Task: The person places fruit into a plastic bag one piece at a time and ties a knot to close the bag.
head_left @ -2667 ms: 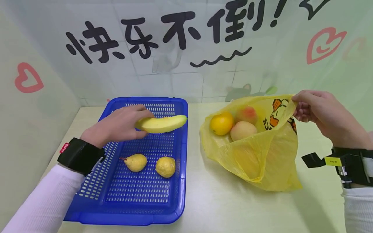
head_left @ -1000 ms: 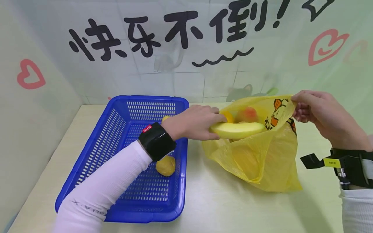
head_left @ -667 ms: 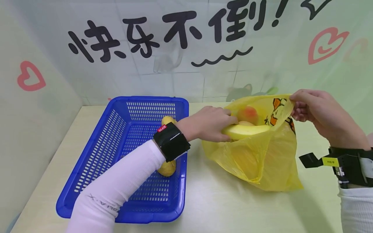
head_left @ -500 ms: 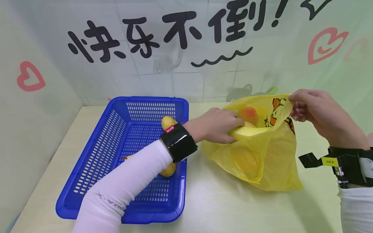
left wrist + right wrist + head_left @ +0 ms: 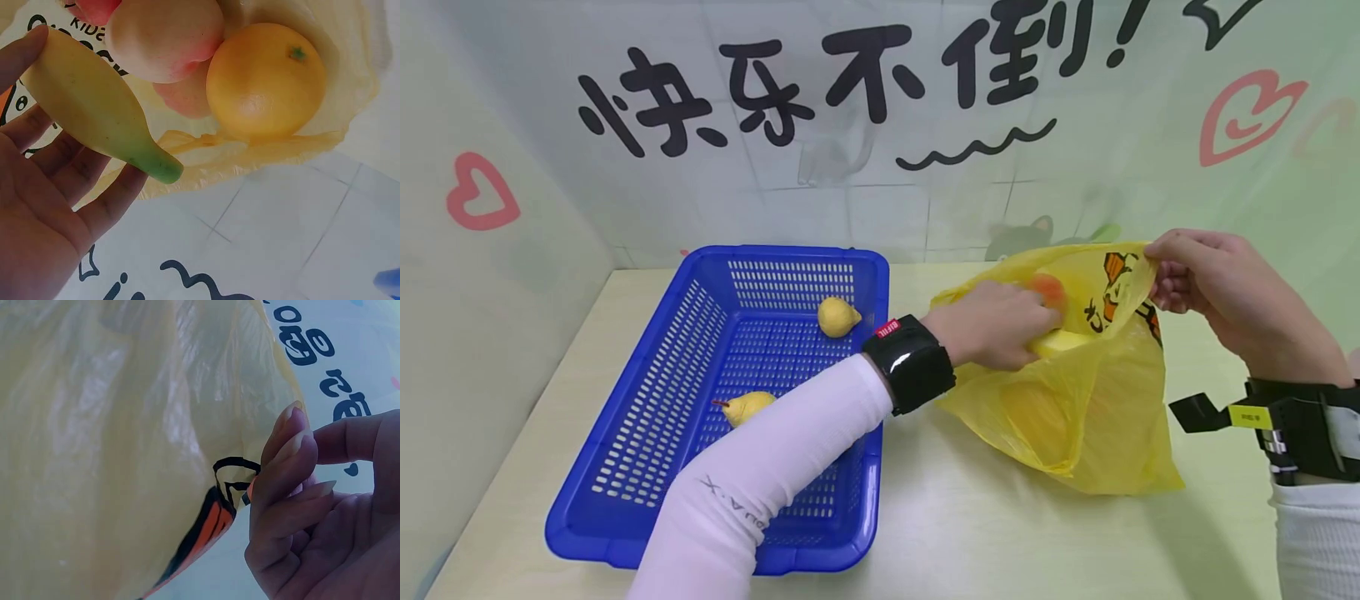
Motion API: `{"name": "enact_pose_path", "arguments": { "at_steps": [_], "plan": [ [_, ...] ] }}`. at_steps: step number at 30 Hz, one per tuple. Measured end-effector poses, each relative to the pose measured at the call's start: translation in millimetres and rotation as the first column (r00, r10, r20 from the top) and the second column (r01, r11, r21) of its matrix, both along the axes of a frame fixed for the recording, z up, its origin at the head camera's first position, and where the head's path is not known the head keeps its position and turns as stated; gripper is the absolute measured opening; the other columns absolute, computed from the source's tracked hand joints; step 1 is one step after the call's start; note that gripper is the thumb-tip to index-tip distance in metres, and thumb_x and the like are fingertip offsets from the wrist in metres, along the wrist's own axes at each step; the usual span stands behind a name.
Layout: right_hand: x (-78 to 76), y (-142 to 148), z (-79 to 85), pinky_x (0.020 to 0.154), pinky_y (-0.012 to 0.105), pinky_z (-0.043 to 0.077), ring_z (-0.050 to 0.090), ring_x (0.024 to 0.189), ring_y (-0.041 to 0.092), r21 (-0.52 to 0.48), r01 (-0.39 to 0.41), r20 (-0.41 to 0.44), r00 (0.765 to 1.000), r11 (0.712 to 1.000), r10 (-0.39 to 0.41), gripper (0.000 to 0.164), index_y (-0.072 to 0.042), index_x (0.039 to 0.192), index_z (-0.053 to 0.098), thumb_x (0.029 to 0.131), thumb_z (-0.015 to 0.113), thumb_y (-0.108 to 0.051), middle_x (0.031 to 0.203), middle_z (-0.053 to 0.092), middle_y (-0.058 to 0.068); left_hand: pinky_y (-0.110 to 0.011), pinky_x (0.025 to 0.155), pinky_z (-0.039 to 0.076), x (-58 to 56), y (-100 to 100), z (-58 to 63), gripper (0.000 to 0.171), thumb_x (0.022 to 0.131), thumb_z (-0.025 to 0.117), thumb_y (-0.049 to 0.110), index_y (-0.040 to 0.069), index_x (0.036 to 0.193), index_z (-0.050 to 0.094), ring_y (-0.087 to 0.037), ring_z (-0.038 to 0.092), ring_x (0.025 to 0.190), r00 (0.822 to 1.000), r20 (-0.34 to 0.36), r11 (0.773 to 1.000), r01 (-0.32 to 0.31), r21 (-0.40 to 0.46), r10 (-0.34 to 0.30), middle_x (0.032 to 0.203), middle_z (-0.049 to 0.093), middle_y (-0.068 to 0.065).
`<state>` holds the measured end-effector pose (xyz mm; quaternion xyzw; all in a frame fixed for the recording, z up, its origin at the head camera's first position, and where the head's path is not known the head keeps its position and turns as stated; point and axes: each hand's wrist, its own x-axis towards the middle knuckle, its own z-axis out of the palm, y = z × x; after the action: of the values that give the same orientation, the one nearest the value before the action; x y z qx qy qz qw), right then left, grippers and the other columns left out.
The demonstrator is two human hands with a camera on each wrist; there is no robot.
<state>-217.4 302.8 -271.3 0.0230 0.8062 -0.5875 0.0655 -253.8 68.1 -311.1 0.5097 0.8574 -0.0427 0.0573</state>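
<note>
My left hand (image 5: 1000, 325) reaches into the mouth of a yellow plastic bag (image 5: 1105, 433) and holds a banana (image 5: 1063, 342). The left wrist view shows the banana (image 5: 94, 94) between thumb and fingers, green stem end out. Beside it in the bag sit an orange (image 5: 265, 81) and a pale pink peach (image 5: 165, 40); a reddish peach (image 5: 1048, 292) shows past my fingers in the head view. My right hand (image 5: 1240, 292) pinches the bag's upper right edge and lifts it. Seen from the right wrist, the bag's side (image 5: 119, 437) is stretched smooth.
A blue perforated basket (image 5: 880, 467) stands on the pale table (image 5: 970, 525) to the left. Inside lie a pear (image 5: 838, 317) and another pear (image 5: 748, 407); my left sleeve (image 5: 790, 450) crosses over it. A printed curtain (image 5: 880, 208) hangs behind.
My left hand has carried the banana rightward from above the basket into the bag's mouth. The sleeve now covers a yellow fruit in the basket. My right hand stays on the bag's edge.
</note>
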Motion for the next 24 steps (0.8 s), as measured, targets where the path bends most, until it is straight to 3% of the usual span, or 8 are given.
{"name": "enact_pose_path", "arguments": {
  "at_steps": [7, 14, 24],
  "plan": [
    [0.5, -1.8, 0.5, 0.055, 0.028, 0.040, 0.050, 0.061, 0.014, 0.051, 0.021, -0.005, 1.000, 0.999, -0.020, 0.028, -0.021, 0.083, 0.067, 0.103, 0.049, -0.028, 0.068, 0.056, -0.005, -0.031, 0.077, 0.046, 2.6, 13.1, -4.6, 0.020, 0.102, 0.045, 0.026, 0.021, 0.117, 0.058, -0.014, 0.052, 0.091, 1.000, 0.011, 0.999, -0.002, -0.040, 0.003, 0.099, 0.056, 0.006],
    [0.5, -0.9, 0.2, 0.054, 0.028, 0.040, 0.050, 0.061, 0.013, 0.023, 0.019, -0.001, 1.000, 1.000, -0.019, 0.028, -0.019, 0.083, 0.067, 0.103, 0.050, -0.027, 0.068, 0.056, -0.005, -0.028, 0.075, 0.047, 6.6, 20.4, -11.1, 0.022, 0.103, 0.044, 0.014, 0.022, 0.118, 0.057, -0.015, 0.053, 0.086, 0.999, 0.023, 0.998, 0.029, -0.053, -0.028, 0.099, 0.056, 0.005],
    [0.0, -1.0, -0.2, 0.055, 0.027, 0.041, 0.051, 0.062, 0.013, 0.064, 0.026, 0.004, 1.000, 0.998, -0.027, 0.028, -0.022, 0.082, 0.067, 0.103, 0.049, -0.029, 0.068, 0.057, -0.006, -0.030, 0.083, 0.048, 6.8, 17.9, -22.4, 0.023, 0.106, 0.038, 0.032, 0.023, 0.114, 0.057, -0.012, 0.055, 0.096, 0.991, 0.131, 0.999, 0.013, 0.040, -0.019, 0.103, 0.059, 0.007]
  ]
}}
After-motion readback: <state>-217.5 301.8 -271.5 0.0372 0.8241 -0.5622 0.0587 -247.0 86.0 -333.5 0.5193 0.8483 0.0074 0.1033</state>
